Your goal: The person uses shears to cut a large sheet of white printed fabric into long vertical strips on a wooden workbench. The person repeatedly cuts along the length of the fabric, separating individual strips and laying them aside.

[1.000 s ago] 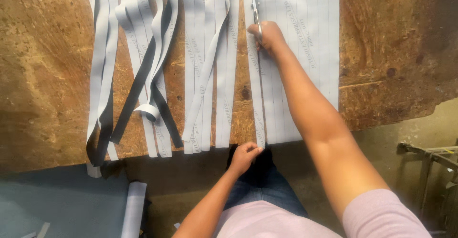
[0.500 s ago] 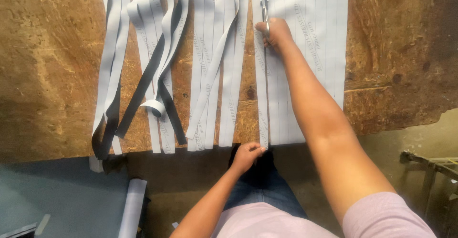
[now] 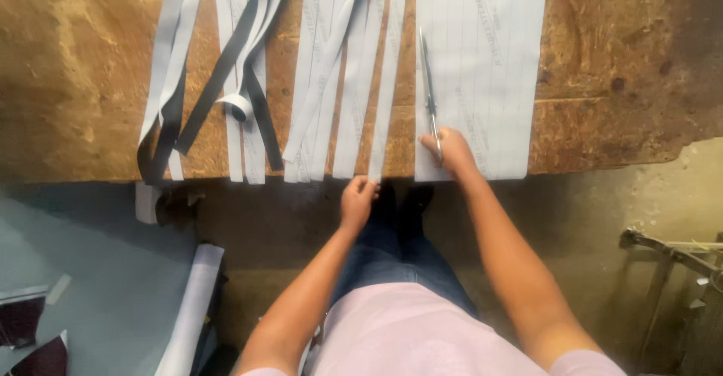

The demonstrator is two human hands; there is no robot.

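My right hand (image 3: 453, 151) rests on the near end of a wide pale grey-blue sheet (image 3: 489, 67) and grips the handles of long scissors (image 3: 429, 90). The blades lie flat along the sheet's left edge, pointing away from me. My left hand (image 3: 358, 200) is at the near edge of the wooden table (image 3: 75, 82), fingers curled just under the end of a narrow cut strip (image 3: 388, 82). Whether it pinches that strip is unclear. Several more pale cut strips (image 3: 331, 82) lie side by side to the left.
A looser tangle of strips with dark undersides (image 3: 226, 74) lies further left and hangs over the table edge. A pale roll (image 3: 192, 308) leans by the floor at lower left. Metal framework (image 3: 678, 255) stands at the right. The tabletop is worn and pitted.
My right hand with the scissors has come back from far up the sheet to its near end by the table edge. My left hand has risen slightly to the table edge.
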